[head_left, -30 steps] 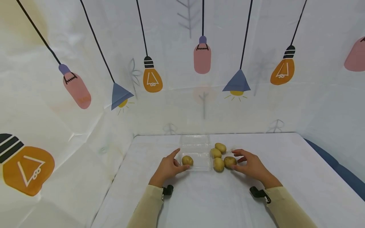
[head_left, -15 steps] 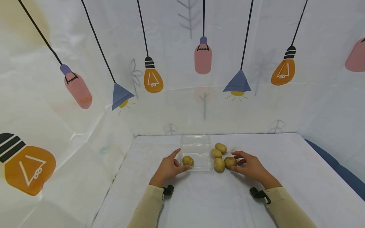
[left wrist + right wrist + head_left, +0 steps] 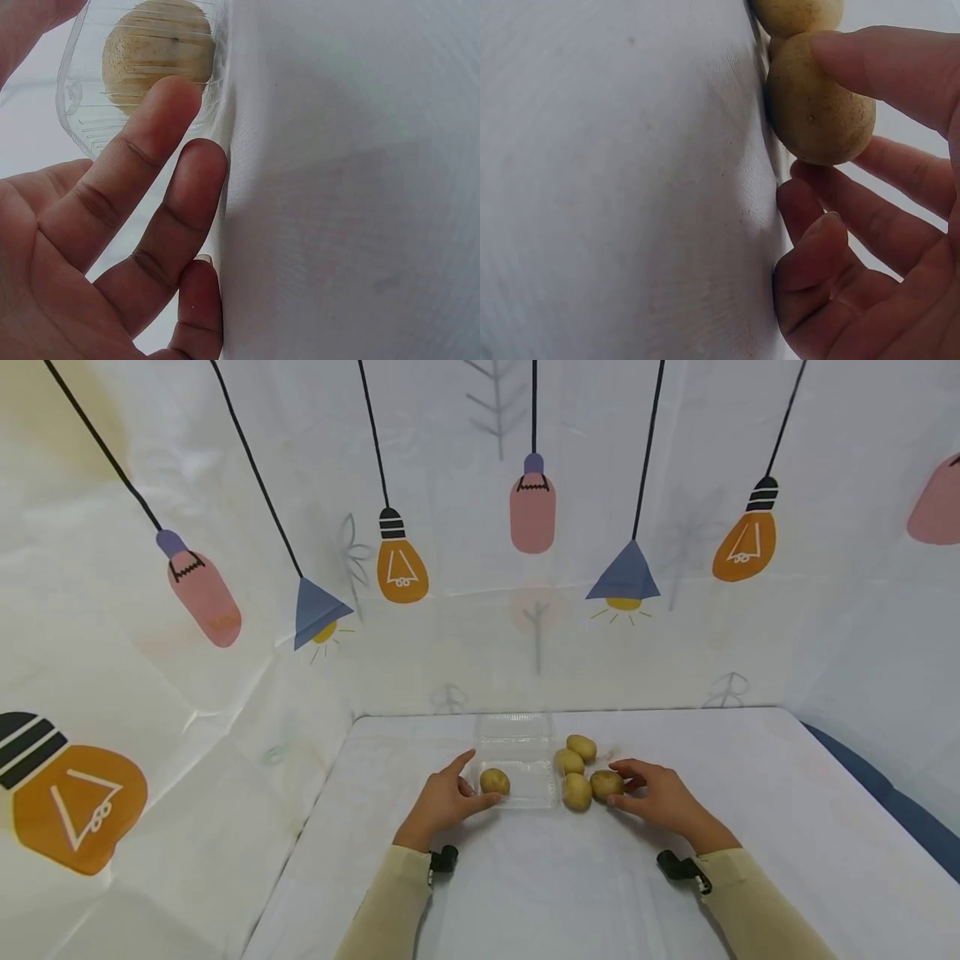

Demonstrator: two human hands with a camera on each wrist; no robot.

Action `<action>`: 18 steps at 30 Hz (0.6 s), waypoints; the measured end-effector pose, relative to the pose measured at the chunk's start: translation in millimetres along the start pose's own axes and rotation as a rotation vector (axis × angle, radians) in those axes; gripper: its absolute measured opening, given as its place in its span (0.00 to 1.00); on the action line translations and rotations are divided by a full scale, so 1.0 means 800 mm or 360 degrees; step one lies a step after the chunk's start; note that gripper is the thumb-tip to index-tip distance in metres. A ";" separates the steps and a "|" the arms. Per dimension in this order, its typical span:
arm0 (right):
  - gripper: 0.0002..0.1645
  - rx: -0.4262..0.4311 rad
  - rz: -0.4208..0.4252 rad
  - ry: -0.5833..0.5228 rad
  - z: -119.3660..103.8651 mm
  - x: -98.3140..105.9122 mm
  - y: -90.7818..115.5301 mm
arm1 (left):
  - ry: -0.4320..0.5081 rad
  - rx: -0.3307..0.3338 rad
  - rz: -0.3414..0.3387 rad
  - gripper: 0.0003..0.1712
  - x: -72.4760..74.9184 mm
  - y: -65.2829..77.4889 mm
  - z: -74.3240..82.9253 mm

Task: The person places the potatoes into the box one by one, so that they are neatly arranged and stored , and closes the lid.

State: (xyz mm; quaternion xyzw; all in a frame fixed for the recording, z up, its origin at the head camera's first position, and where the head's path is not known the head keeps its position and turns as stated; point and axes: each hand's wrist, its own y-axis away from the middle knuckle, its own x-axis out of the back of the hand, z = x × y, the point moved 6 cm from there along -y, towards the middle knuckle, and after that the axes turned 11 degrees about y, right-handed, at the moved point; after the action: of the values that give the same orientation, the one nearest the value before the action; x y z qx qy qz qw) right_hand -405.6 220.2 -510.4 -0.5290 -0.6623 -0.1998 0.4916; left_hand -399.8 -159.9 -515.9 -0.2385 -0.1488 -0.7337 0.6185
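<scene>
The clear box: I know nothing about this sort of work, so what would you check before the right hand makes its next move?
1. Box open: ok; its lid lies folded back.
2. Room inside: ok; the boxed potato sits at the left, leaving bare space to its right.
3. Right hand placed: ok; its thumb and fingers are around the outer potato.
4. Grip firm: cannot tell; pressure does not show.
5. Box steadied: cannot tell; the left hand is at its left side, but any hold is unclear.
6. Level path: not ok; the neighbouring potato lies between, so lifting over it seems wiser.
</scene>
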 end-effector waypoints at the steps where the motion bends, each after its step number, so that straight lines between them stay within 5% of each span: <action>1: 0.37 0.0002 0.0001 0.0003 0.000 0.000 0.000 | 0.0004 -0.0001 0.0000 0.63 0.000 0.000 0.000; 18: 0.35 -0.0027 -0.0038 -0.0005 -0.004 -0.002 -0.002 | 0.0003 0.0009 -0.0008 0.64 -0.001 0.001 0.001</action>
State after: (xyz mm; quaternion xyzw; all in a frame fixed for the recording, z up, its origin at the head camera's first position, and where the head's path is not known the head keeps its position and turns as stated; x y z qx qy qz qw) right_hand -405.5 216.9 -509.9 -0.5255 -0.6677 -0.2104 0.4835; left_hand -398.9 -159.1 -515.5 -0.2357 -0.1510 -0.7351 0.6175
